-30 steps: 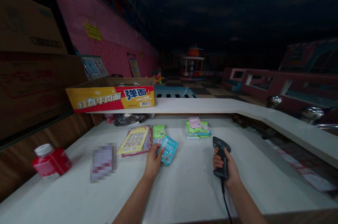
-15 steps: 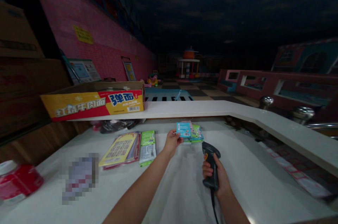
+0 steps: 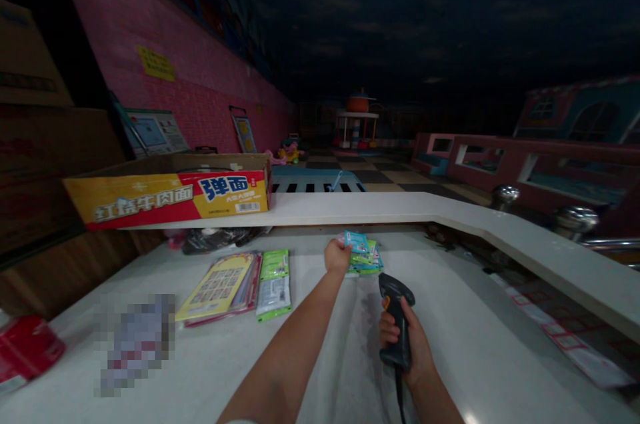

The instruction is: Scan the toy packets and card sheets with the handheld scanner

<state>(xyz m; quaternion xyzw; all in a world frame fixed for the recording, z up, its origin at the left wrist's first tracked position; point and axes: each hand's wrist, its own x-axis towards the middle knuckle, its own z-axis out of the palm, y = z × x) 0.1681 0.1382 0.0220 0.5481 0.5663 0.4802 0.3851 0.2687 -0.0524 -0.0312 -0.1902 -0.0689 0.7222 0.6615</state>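
My left hand (image 3: pixel 338 256) is closed at the near left edge of a small light-blue packet (image 3: pixel 357 242), its fingertips partly hidden. The packet lies over a small pile of green and blue packets (image 3: pixel 371 264) at the back of the counter. In my right hand (image 3: pixel 417 347) is a black handheld barcode scanner (image 3: pixel 397 324), its head tilted up toward the pile and its cable running down to the near edge. Left of my left forearm lie green-and-white packets (image 3: pixel 274 284), beside a stack of yellow and red booklets (image 3: pixel 220 287).
A raised white ledge (image 3: pixel 345 208) runs behind the white counter (image 3: pixel 320 371), bearing an open yellow-and-red noodle carton (image 3: pixel 170 201). At the left are a red container (image 3: pixel 31 347) and a blurred-out item (image 3: pixel 140 344). Printed sheets (image 3: pixel 565 337) lie along the right side.
My left hand has moved right and slightly forward with the blue packet, which now sits over the pile. My right hand keeps the scanner in nearly the same place. The view has shifted slightly.
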